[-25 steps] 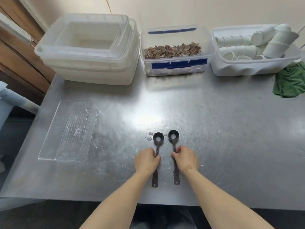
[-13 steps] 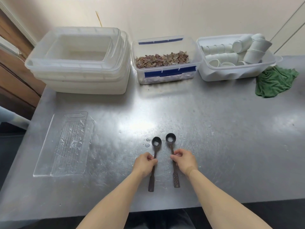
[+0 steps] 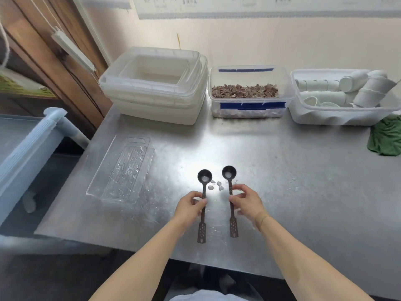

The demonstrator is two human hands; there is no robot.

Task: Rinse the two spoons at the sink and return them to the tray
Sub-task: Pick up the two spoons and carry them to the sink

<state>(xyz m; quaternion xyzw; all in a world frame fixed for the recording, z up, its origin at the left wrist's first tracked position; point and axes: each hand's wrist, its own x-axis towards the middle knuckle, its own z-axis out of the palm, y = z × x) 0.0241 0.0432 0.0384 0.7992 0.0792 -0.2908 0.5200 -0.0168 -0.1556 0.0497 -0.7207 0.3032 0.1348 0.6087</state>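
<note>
— What are the hands doing?
— The left hand (image 3: 189, 205) pinches the handle of the left spoon (image 3: 204, 193); the right hand (image 3: 245, 202) pinches the handle of the right spoon (image 3: 230, 187). Both dark spoons point bowls away, side by side, over the steel table (image 3: 293, 192).
— Are they lifted?
— I can't tell whether they touch the metal. Water drops (image 3: 217, 185) lie between the bowls.
— And the tray?
— A clear plastic tray (image 3: 121, 170) lies flat to the left, apart from the spoons.
— Farther out?
— Against the cream wall (image 3: 260, 40): stacked translucent tubs (image 3: 156, 88), a clear box of dried brownish bits (image 3: 247, 94), a bin of white cups (image 3: 342, 96). A green cloth (image 3: 387, 137) sits at the right edge, wood panelling (image 3: 54, 61) left.
</note>
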